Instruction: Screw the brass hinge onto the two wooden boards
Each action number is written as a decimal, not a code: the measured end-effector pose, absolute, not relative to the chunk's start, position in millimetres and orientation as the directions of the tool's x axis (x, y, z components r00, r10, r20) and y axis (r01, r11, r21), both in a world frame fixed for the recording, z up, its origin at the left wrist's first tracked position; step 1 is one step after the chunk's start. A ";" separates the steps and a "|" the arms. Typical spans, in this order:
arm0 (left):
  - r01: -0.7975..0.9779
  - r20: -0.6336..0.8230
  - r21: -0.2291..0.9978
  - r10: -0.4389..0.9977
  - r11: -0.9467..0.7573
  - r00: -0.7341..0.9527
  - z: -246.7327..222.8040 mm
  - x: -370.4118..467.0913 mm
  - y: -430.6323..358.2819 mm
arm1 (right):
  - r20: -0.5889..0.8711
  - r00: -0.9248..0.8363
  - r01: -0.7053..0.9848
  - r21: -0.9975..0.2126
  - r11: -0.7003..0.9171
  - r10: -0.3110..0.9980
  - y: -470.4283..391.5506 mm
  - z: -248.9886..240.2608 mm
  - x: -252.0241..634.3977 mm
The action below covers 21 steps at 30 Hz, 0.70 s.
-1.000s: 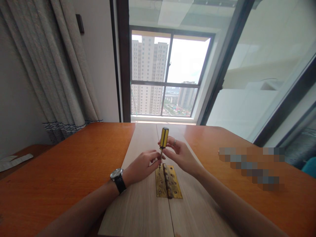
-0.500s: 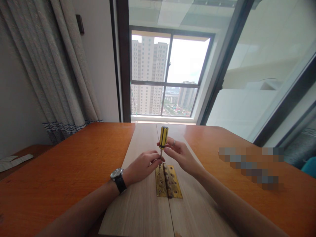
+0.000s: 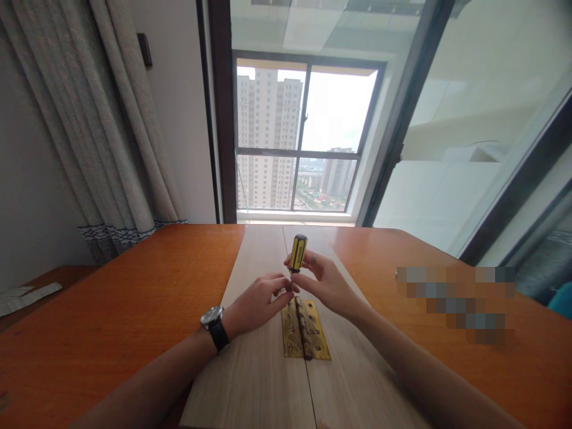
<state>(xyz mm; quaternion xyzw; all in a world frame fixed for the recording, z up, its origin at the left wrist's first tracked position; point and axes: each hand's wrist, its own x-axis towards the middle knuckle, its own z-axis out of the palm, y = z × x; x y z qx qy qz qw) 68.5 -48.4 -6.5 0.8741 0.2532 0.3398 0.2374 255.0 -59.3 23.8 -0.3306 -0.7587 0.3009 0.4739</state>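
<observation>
A screwdriver [image 3: 298, 253] with a yellow and black handle stands tilted over the far end of a brass hinge [image 3: 305, 330]. My right hand [image 3: 328, 283] has its fingers closed round the lower part of the handle. Beside the shaft, my left hand [image 3: 263, 298] pinches at the far left corner of the hinge; its fingertips cover the screwdriver's tip and anything small there. The worn hinge lies open and flat across the seam between two pale wooden boards [image 3: 254, 381].
An orange-brown wooden table [image 3: 179, 286] lies under the boards. Blurred-out items [image 3: 456, 304] are on its right side. Pale strips [image 3: 31, 298] lie at the far left, below a grey curtain [image 3: 116, 119]. A window [image 3: 298, 154] is beyond the table.
The screwdriver's handle has tipped a little to the right and dropped slightly. My right thumb and fingers have shifted on it; my left hand has hardly moved.
</observation>
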 end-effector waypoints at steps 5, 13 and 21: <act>0.255 0.469 0.601 0.592 -0.758 0.655 -7.3 68.5 -47.8 | 0.516 -0.313 0.211 -0.781 0.589 0.797 -62.0 25.1 254.0; 0.273 0.458 0.602 0.605 -0.750 0.651 -5.8 70.0 -47.9 | 0.543 -0.360 0.180 -0.757 0.628 0.759 -63.0 29.3 257.8; 0.280 0.463 0.605 0.615 -0.745 0.639 -9.6 70.7 -46.8 | 0.546 -0.356 0.216 -0.741 0.636 0.758 -57.6 25.7 257.3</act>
